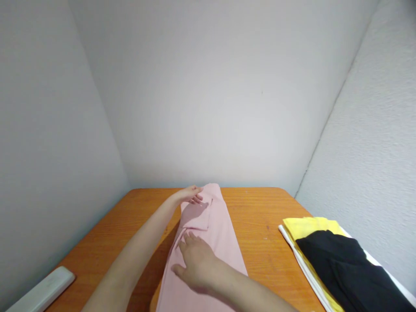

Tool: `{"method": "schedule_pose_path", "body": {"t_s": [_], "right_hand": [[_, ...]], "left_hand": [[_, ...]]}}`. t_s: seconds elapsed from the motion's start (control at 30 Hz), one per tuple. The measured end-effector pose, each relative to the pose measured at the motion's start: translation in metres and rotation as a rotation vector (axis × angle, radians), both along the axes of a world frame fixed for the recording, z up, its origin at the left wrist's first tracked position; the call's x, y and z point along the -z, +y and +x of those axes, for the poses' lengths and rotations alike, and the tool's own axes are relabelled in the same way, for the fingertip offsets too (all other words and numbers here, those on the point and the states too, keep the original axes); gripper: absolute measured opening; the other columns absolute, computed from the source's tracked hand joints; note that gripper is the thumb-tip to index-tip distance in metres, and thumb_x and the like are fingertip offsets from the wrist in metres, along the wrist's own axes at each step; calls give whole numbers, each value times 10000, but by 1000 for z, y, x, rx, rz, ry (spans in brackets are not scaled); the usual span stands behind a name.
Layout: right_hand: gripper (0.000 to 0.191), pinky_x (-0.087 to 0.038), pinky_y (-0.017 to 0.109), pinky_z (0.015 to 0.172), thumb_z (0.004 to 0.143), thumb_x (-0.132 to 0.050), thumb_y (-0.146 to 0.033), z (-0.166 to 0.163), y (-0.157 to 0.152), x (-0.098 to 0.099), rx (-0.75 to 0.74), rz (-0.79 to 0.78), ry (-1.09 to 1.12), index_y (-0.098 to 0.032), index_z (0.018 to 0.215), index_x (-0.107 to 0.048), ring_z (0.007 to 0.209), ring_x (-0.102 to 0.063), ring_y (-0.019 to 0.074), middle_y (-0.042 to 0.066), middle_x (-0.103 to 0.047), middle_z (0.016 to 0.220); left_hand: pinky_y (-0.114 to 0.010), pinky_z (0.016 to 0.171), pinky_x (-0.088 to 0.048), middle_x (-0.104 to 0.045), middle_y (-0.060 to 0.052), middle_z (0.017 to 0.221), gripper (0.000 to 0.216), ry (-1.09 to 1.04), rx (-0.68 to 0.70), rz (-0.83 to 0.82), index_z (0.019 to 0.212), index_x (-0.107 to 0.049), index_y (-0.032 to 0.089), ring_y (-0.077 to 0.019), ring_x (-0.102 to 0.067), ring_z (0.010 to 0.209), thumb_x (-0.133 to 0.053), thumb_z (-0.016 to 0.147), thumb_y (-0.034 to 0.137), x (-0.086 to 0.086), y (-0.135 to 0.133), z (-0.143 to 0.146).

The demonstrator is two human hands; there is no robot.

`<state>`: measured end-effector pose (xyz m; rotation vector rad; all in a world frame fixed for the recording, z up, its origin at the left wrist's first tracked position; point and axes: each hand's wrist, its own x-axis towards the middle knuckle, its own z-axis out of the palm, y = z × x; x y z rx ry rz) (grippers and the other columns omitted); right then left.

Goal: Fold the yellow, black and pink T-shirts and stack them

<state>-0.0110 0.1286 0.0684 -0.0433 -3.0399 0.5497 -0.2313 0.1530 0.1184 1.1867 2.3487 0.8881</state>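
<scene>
A long pink garment (224,242) lies folded into a narrow strip down the middle of the table, running from the near side toward the back wall. A flat patch like a pocket shows on its upper part. My left hand (191,195) is over the far end, fingers extended and apart, casting a shadow on the cloth. Closer to me, my right hand (196,262) rests on or just over the garment below the patch, its fingers spread. Neither hand grasps the fabric.
On the right of the wooden table (260,216) is a stack of folded cloths: a black one (351,268) over a yellow one (312,225), with white fabric beneath. A white oblong object (43,290) sits at the near left. Walls border the table.
</scene>
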Motion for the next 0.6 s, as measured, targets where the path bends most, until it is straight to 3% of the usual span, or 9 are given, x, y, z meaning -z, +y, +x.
{"method": "schedule_pose_path", "body": {"t_s": [0.1,0.17,0.23,0.3,0.37,0.47,0.6], "right_hand": [[474,-505,390,825,946,-374,-508,12,25,-26,50,-69,-20,-198,1046,-718,962,-678,295,136,-727,1032],[481,-487,361,846,989,-281,-407,2,52,-35,171,-53,62,-187,1058,-703,959,-679,263,127,-730,1015],[471,-417,370,987,994,-276,-350,-16,76,-28,213,-26,140,-145,1265,-603,1182,-581,259,153,-637,1259],[550,-276,418,1121,986,-317,-397,-32,91,-7,185,8,139,-94,1426,-443,1396,-350,282,171,-412,1489],[679,-150,482,1171,964,-345,-504,-43,96,21,162,49,101,-73,1490,-337,1469,-142,314,163,-214,1576],[766,-86,519,1179,942,-331,-591,-48,95,49,184,88,94,-91,1519,-274,1478,-76,318,141,-144,1592],[731,-97,498,1185,953,-354,-545,-41,93,41,192,109,112,-83,1514,-279,1480,-90,291,145,-183,1586]], "left_hand": [[-383,940,-487,-691,-146,1084,329,176,58,-58,1009,-632,127,-222,-644,1025,-394,942,344,26,-16,8],[-417,1067,-390,-618,-165,1260,319,289,82,-86,1077,-635,129,-243,-548,1216,-399,926,282,46,-35,12],[-474,1134,-288,-474,-185,1431,396,377,86,-119,1226,-588,122,-280,-398,1369,-403,932,313,66,-51,19],[-535,1153,-214,-306,-205,1532,529,449,60,-157,1374,-480,93,-325,-240,1446,-402,941,387,85,-61,29],[-548,1156,-191,-207,-215,1562,629,512,25,-186,1455,-373,61,-337,-150,1467,-377,949,434,100,-65,37],[-511,1162,-205,-199,-200,1566,633,593,-8,-202,1481,-334,65,-308,-151,1471,-326,969,436,106,-63,44],[-508,1191,-101,-261,-169,1558,577,660,-4,-182,1459,-384,98,-276,-162,1475,-314,980,412,86,-63,58]]}}
